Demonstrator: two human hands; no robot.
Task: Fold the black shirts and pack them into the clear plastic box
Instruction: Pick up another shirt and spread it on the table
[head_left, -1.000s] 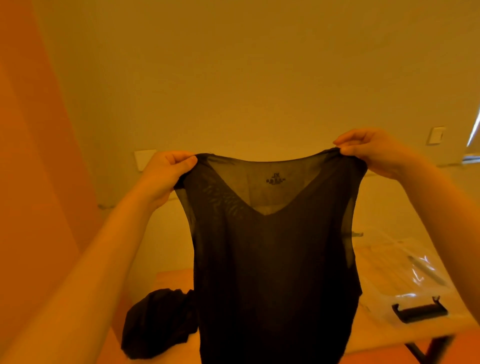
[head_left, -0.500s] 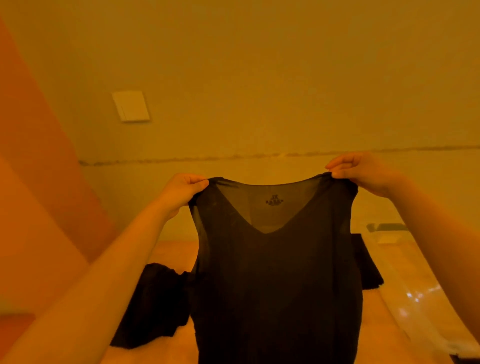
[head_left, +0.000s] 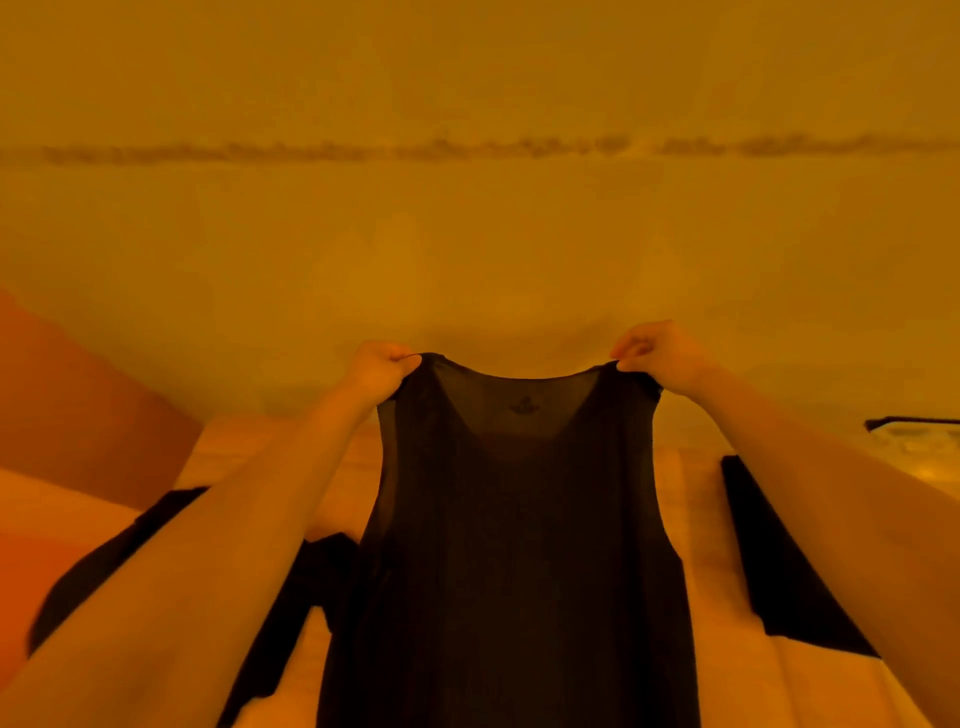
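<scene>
A thin black sleeveless V-neck shirt (head_left: 519, 545) hangs stretched out in front of me over the table. My left hand (head_left: 376, 366) pinches its left shoulder strap and my right hand (head_left: 657, 353) pinches the right one. Its lower hem runs out of view at the bottom. Another black shirt (head_left: 156, 561) lies crumpled on the table at the left, partly under my left forearm. A folded black shirt (head_left: 769, 561) lies flat at the right. The clear plastic box (head_left: 914, 441) shows only as a dark-rimmed edge at the far right.
The light wooden table (head_left: 685, 499) butts against a plain wall (head_left: 467, 234) straight ahead. An orange surface (head_left: 78, 415) rises at the left beside the table.
My view has tilted down and closer to the table. Both hands have come lower and nearer together with the shirt, which now hangs over the tabletop. The wall switch has left the view.
</scene>
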